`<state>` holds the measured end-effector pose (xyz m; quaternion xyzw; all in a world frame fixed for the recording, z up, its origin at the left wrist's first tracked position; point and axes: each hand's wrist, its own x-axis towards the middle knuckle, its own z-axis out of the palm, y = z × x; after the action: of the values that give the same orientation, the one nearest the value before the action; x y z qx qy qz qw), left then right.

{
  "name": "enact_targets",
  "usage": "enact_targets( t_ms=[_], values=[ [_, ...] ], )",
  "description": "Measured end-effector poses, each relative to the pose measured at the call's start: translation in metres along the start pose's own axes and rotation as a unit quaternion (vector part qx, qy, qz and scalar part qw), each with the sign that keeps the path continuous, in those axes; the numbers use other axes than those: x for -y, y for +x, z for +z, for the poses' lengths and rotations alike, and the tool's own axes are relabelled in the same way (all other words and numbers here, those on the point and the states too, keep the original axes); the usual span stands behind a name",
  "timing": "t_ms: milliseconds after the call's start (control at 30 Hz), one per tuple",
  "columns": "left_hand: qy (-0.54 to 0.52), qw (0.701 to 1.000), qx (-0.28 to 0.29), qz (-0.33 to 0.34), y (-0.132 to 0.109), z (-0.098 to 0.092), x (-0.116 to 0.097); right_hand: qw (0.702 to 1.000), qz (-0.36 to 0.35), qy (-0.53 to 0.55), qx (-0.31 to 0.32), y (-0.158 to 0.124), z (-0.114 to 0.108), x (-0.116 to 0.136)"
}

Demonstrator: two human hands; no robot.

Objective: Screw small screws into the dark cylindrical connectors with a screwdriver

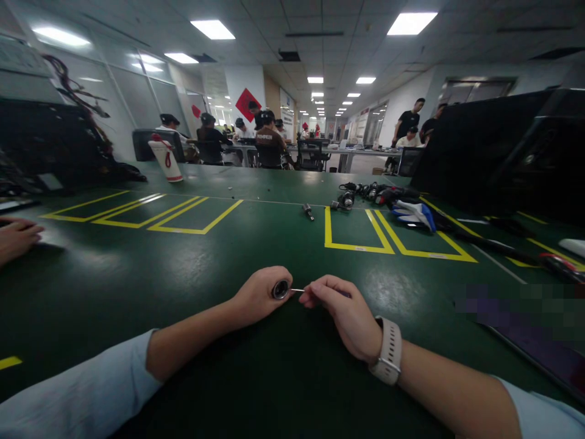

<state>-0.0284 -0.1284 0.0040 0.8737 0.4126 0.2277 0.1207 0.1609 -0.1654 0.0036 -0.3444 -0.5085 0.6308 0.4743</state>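
Note:
My left hand (259, 294) rests on the green table (137, 268), its fingers wrapped round a small black cylindrical part (280, 289) whose round end faces the camera. My right hand (343, 311), with a white watch on the wrist, pinches a thin metal tool (298, 290). The tool's tip touches the cylinder. Both hands lie close together near the table's front edge.
Yellow tape outlines (356, 231) mark the table. A small metal part (308, 211), black connectors (365, 192) and a blue-white glove (414, 213) lie farther back. A white bottle (167, 160) stands at the back left. Another person's hand (16, 238) rests at the left edge. People sit behind.

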Motion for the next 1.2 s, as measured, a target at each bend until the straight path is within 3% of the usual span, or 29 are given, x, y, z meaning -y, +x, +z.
enact_targets(
  t_ms=[200, 767, 900, 1033, 1200],
  values=[
    [0.0, 1.0, -0.004, -0.004, 0.0, 0.0, 0.001, 0.997, 0.028, 0.077, -0.009, 0.005, -0.001, -0.003],
    [-0.012, 1.0, 0.008, -0.027, -0.001, -0.002, -0.003, 0.999, -0.01, 0.021, -0.037, 0.001, 0.003, -0.003],
    [-0.011, 0.998, 0.042, -0.039, -0.001, -0.006, -0.008, 0.991, 0.023, 0.092, -0.089, 0.005, -0.002, -0.003],
    [-0.003, 0.997, 0.075, -0.021, 0.0, -0.008, -0.01, 0.963, 0.043, 0.204, -0.171, 0.012, -0.008, 0.002],
    [0.029, 0.997, 0.071, -0.022, 0.002, -0.006, -0.006, 0.961, 0.051, 0.216, -0.164, 0.015, -0.011, 0.003]
  ],
)
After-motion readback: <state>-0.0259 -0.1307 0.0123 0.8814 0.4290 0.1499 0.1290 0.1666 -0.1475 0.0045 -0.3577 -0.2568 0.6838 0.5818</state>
